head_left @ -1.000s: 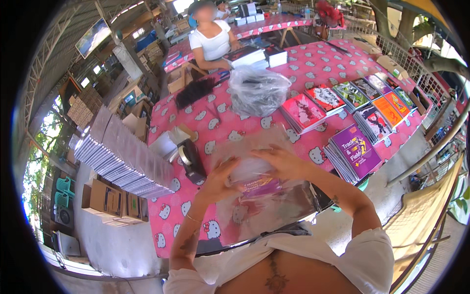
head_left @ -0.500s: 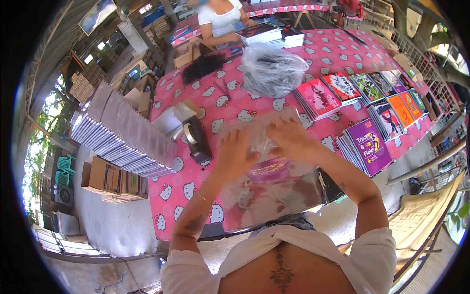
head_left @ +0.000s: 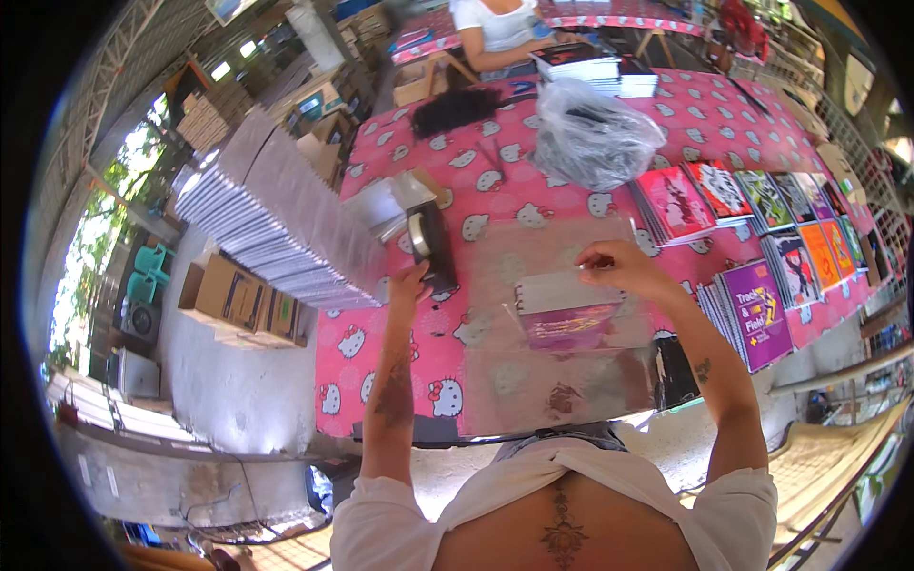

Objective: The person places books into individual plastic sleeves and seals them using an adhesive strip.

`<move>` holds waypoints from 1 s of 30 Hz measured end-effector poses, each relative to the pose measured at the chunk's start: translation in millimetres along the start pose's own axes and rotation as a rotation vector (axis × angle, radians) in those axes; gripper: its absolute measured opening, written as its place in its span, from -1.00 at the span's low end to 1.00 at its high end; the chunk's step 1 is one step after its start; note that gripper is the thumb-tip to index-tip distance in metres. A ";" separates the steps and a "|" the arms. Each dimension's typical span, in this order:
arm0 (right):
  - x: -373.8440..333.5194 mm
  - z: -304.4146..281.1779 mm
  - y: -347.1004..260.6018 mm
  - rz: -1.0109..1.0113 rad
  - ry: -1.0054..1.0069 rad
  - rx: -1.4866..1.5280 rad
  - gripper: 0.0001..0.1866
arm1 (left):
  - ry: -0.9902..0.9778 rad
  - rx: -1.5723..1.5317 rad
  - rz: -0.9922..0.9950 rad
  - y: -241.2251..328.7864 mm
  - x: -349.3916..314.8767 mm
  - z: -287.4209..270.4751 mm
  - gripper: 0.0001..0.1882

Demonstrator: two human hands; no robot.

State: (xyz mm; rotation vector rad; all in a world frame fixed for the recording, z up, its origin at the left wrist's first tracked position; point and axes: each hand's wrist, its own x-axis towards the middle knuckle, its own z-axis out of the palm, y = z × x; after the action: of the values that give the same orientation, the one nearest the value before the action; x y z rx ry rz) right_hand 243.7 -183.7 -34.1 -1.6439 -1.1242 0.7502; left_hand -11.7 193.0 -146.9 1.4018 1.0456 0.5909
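Note:
My left hand [head_left: 409,284] is at the near left side of a black tape dispenser [head_left: 440,257], its fingers drawn together against the edge. Whatever lies between those fingers is hidden. My right hand [head_left: 621,266] hovers over the far right part of a purple-covered notebook [head_left: 569,328], with fingers curled and thumb and forefinger pinched; what they hold is too small to make out. Clear plastic wraps the notebook, which has a white band along its far side. Beneath it, a transparent sheet [head_left: 505,395] covers this part of the table.
A tall stack of wrapped notebooks [head_left: 286,209] rises at the left. Colourful notebooks [head_left: 757,305] lie in rows at the right. A plastic bag [head_left: 595,138] and a black furry-looking heap [head_left: 455,112] lie farther back. Across the pink patterned table [head_left: 347,390] is another person [head_left: 495,33].
My left hand has left the plastic wrapping and moved left to the tape dispenser. My right hand has lifted off the wrapping and curled its fingers. The view has shifted left.

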 end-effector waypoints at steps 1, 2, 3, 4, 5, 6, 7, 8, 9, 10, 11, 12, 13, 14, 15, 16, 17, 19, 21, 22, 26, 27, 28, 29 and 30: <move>-1.8 -1.5 -2.7 0.005 -0.022 0.004 -0.64 | -0.043 -0.126 -0.074 -5.3 2.5 2.7 -0.50; -2.7 -4.1 -6.2 0.060 -0.023 0.004 -0.65 | -0.023 -0.129 -0.087 -14.1 0.1 5.8 -0.50; -3.9 -5.6 -7.2 0.118 -0.016 0.004 -0.65 | 0.021 -0.101 0.111 -21.5 -2.6 15.8 -0.53; -2.9 -5.3 -6.9 0.109 -0.029 0.004 -0.65 | 0.070 -0.072 0.322 -25.5 -1.7 22.3 -0.56; -3.7 -2.4 -6.4 0.093 -0.031 -0.018 -0.65 | 0.087 -0.072 0.325 -36.3 -12.0 23.5 -0.56; -3.1 -1.8 -7.5 0.075 -0.021 -0.036 -0.64 | 0.076 -0.328 0.170 -52.3 -24.3 23.7 -0.62; -2.8 0.2 -9.6 0.073 -0.030 -0.031 -0.64 | 0.067 -0.585 0.002 -60.3 -38.0 20.7 -0.67; -2.7 2.0 -12.6 0.080 -0.049 0.005 -0.62 | 0.077 -0.583 0.003 -58.0 -38.9 12.1 -0.67; -3.5 1.5 -13.6 0.092 -0.058 0.036 -0.59 | 0.247 0.152 0.204 -39.8 -41.4 8.5 -0.72; -4.9 0.5 -11.2 0.102 -0.044 0.036 -0.59 | 0.382 0.897 0.399 -17.5 -44.0 8.3 -0.76; -5.5 -1.3 -7.6 0.073 -0.040 0.023 -0.58 | 0.362 0.897 0.407 5.4 -47.0 7.4 -0.76; -5.7 -4.4 -4.2 0.040 -0.031 0.007 -0.57 | 0.340 1.129 0.399 34.6 -49.6 7.1 -0.78; -5.8 -5.8 -2.8 0.047 -0.001 0.006 -0.57 | 0.317 1.361 0.399 67.7 -54.0 13.9 -0.81; -7.5 -5.0 -1.2 0.046 0.018 0.005 -0.56 | 0.048 1.159 0.664 102.8 -69.1 36.0 -0.81; -8.1 -2.7 -0.5 0.039 0.025 0.002 -0.55 | -0.210 0.929 0.894 133.8 -88.8 60.2 -0.82; -8.2 -1.4 -1.2 0.036 0.042 -0.007 -0.55 | -0.487 0.853 1.043 159.7 -100.4 83.7 -0.81; -8.1 -1.7 -0.3 0.020 0.030 -0.033 -0.55 | -0.771 0.764 1.186 182.3 -107.1 110.4 -0.81; -8.3 -4.3 -0.8 0.004 0.049 -0.060 -0.55 | -1.072 0.909 1.302 213.1 -115.6 160.1 -0.79; -9.7 -5.1 -3.8 0.064 0.026 -0.050 -0.55 | -1.278 1.022 1.089 215.2 -98.3 199.7 -0.77; -10.5 -5.7 -3.5 0.068 0.049 -0.056 -0.55 | -1.426 1.145 0.840 210.7 -85.7 219.7 -0.75; 5.8 15.6 -2.2 0.047 0.014 -0.070 -0.52 | -1.763 0.642 0.059 85.9 1.3 201.8 -0.62; 6.3 16.2 3.3 0.021 0.020 -0.108 -0.50 | -1.732 0.589 0.086 70.1 -2.9 197.7 -0.59; 0.3 14.7 7.9 0.030 0.031 -0.067 -0.49 | -1.697 0.574 0.134 70.3 -12.9 199.3 -0.55; -3.2 11.5 10.8 0.025 0.034 -0.038 -0.47 | -1.639 0.610 0.206 81.7 -23.3 199.7 -0.51; -7.4 8.8 12.0 0.057 0.041 -0.003 -0.46 | -1.552 0.687 0.287 98.8 -37.3 198.8 -0.47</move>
State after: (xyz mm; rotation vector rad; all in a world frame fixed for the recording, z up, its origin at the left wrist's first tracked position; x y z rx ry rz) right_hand 237.2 -188.5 -48.6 -1.6923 -1.0541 0.7485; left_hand 164.5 75.1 -71.2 1.9677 -0.2858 -0.7495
